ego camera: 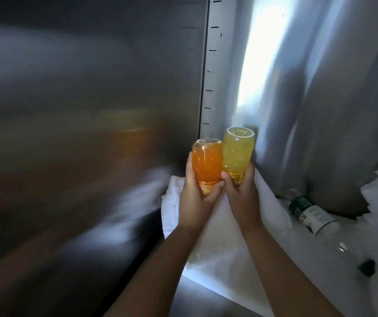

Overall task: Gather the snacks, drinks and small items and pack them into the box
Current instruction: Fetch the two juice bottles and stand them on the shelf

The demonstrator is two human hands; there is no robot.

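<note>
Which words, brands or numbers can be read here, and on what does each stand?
Nothing can be read for sure.
Water bottle: red characters on the white and green label, too blurred.
Yellow bottle: label print mostly under the right hand, too blurred.
Orange bottle: label under the left hand, no text shows.

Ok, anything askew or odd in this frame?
Yes: a clear water bottle lies on its side on the white frosty ledge at right. The orange bottle and yellow bottle are held base-up.
</note>
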